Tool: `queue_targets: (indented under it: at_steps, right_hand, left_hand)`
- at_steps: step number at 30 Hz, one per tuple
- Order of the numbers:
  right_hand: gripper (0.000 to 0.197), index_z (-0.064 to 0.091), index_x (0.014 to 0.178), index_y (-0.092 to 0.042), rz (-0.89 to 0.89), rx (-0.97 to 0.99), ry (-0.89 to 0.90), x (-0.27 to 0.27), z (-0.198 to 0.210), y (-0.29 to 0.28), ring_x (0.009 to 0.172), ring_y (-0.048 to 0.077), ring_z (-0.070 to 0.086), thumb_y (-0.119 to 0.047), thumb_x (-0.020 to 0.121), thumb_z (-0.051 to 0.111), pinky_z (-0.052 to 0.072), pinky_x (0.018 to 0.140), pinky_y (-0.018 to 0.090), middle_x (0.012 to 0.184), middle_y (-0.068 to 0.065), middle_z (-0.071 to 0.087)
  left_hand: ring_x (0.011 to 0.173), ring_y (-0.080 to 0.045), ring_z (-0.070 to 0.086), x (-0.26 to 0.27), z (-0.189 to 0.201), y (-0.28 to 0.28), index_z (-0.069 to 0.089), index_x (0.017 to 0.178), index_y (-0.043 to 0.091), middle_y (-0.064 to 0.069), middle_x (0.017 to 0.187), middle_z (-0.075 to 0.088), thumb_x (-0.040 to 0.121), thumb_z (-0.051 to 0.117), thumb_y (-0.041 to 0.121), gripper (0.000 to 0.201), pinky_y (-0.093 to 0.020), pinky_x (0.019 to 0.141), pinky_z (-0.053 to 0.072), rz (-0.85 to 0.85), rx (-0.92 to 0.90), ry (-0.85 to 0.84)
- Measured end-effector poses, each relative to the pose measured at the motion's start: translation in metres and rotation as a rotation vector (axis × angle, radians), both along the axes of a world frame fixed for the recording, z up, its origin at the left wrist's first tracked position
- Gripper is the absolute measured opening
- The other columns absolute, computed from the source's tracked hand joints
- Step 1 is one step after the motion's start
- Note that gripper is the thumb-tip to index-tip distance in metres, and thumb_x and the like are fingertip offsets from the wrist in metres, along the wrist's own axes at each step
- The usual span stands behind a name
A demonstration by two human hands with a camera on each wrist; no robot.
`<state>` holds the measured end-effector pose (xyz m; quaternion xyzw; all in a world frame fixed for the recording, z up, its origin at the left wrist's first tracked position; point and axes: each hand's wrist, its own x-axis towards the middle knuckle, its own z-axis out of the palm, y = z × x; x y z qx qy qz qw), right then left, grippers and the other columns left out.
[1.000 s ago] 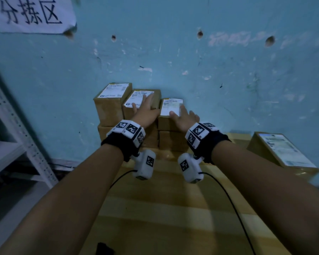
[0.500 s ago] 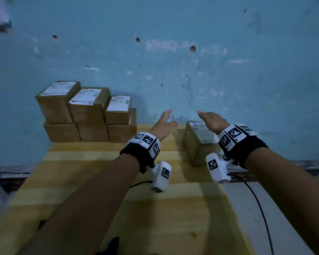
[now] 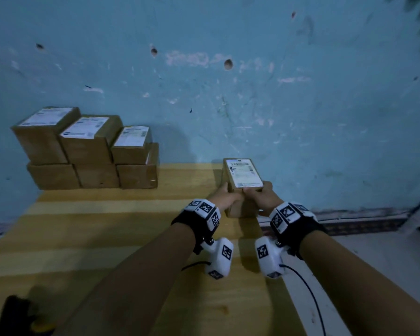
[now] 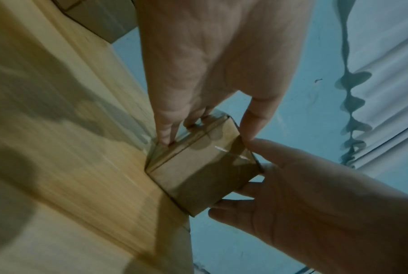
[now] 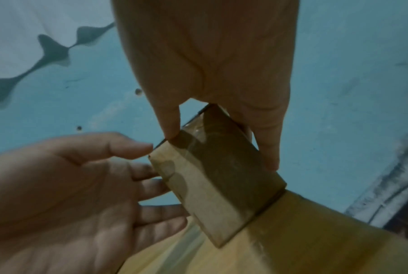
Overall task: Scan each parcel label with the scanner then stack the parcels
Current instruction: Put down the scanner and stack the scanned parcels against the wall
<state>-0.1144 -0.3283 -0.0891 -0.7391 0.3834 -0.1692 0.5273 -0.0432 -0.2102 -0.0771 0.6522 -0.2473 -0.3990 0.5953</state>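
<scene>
A brown cardboard parcel (image 3: 243, 177) with a white label on top sits at the wooden table's far right edge. My left hand (image 3: 225, 198) grips its left side and my right hand (image 3: 259, 198) grips its right side, thumbs on the near top edge. The left wrist view shows the parcel (image 4: 198, 172) between both hands, as does the right wrist view (image 5: 221, 181), its bottom against the table. A two-layer stack of labelled parcels (image 3: 90, 151) stands against the wall at the far left. A dark scanner (image 3: 17, 316) with a yellow part lies at the near left corner.
The wooden table (image 3: 107, 238) ends just right of the held parcel, with floor below. A blue wall (image 3: 228, 93) runs close behind the parcels. Cables trail from the wrist cameras (image 3: 308, 294) over the table's right edge.
Both hands left the stack at the left, swung right to the lone parcel and now grip it from both sides. My view turned right with them.
</scene>
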Motion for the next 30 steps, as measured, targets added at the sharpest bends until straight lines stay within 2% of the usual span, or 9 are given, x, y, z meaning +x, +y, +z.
queue_targets:
  at_steps: [4,7,11,14,17,22,25,27,30]
  right_hand:
    - [0.057,0.028,0.127,0.003,0.024,-0.043,0.016,0.000,0.036,0.037,0.108,0.024,0.051,-0.020,0.088,0.063,0.044,0.095,0.039,0.114,0.005,0.046]
    - [0.045,0.027,0.112,-0.005,0.068,-0.159,-0.090,0.011,0.065,0.057,0.108,0.024,0.051,-0.014,0.087,0.063,0.043,0.093,0.035,0.114,0.011,0.047]
    - [0.051,0.020,0.104,-0.011,0.098,-0.220,-0.276,0.046,0.101,0.085,0.119,0.036,0.053,-0.005,0.083,0.066,0.043,0.100,0.050,0.130,0.026,0.048]
    - [0.048,0.020,0.104,-0.011,0.133,-0.256,-0.379,0.078,0.124,0.110,0.113,0.033,0.055,-0.005,0.085,0.064,0.048,0.093,0.047,0.129,0.028,0.048]
    - [0.047,0.019,0.104,-0.014,0.171,-0.282,-0.391,0.118,0.138,0.133,0.103,0.028,0.056,-0.016,0.087,0.063,0.046,0.065,0.031,0.127,0.025,0.050]
    - [0.046,0.023,0.107,-0.014,0.167,-0.260,-0.412,0.181,0.143,0.166,0.117,0.036,0.052,-0.018,0.086,0.064,0.044,0.098,0.046,0.131,0.025,0.046]
    - [0.054,0.029,0.126,-0.001,0.170,-0.266,-0.354,0.211,0.136,0.175,0.120,0.034,0.050,-0.022,0.089,0.061,0.041,0.099,0.040,0.135,0.022,0.043]
    - [0.058,0.028,0.131,0.001,0.173,-0.284,-0.331,0.224,0.129,0.176,0.121,0.034,0.048,-0.024,0.090,0.060,0.041,0.099,0.040,0.137,0.021,0.041]
    - [0.057,0.027,0.131,0.000,0.182,-0.287,-0.288,0.237,0.117,0.178,0.122,0.035,0.047,-0.027,0.091,0.057,0.040,0.101,0.043,0.137,0.020,0.040]
  left_hand:
    - [0.123,-0.030,0.051,-0.001,0.021,0.022,0.031,0.143,0.017,-0.011,0.134,0.054,0.078,0.060,0.000,0.073,-0.041,0.105,0.042,0.062,-0.019,-0.089]
    - [0.128,-0.031,0.045,0.007,0.044,0.040,0.013,0.149,0.016,-0.014,0.141,0.045,0.085,0.055,-0.007,0.080,-0.038,0.103,0.039,0.118,-0.097,-0.196]
    - [0.133,-0.033,0.039,0.033,0.086,0.068,0.015,0.146,0.003,-0.021,0.146,0.035,0.088,0.054,-0.008,0.071,-0.022,0.094,0.039,0.210,-0.209,-0.413]
    - [0.134,-0.033,0.039,0.062,0.112,0.096,0.021,0.145,0.008,-0.019,0.147,0.035,0.076,0.069,0.017,0.085,-0.037,0.109,0.036,0.252,-0.161,-0.561]
    - [0.131,-0.031,0.044,0.099,0.130,0.123,0.023,0.144,0.012,-0.016,0.145,0.040,0.056,0.066,0.037,0.101,-0.045,0.108,0.038,0.274,-0.167,-0.618]
    - [0.131,-0.032,0.042,0.148,0.144,0.153,0.018,0.147,0.011,-0.017,0.147,0.037,0.085,0.061,0.007,0.076,-0.048,0.108,0.037,0.345,-0.113,-0.630]
    - [0.128,-0.033,0.045,0.181,0.130,0.161,0.014,0.148,0.007,-0.018,0.147,0.036,0.087,0.047,-0.013,0.073,-0.035,0.086,0.050,0.360,-0.054,-0.619]
    - [0.126,-0.031,0.046,0.197,0.121,0.164,0.013,0.149,0.009,-0.016,0.146,0.037,0.087,0.043,-0.016,0.073,-0.026,0.077,0.049,0.349,-0.027,-0.630]
    - [0.108,-0.030,0.054,0.214,0.107,0.165,0.011,0.149,0.016,-0.017,0.139,0.044,0.087,0.044,-0.012,0.075,-0.029,0.063,0.049,0.333,0.023,-0.651]
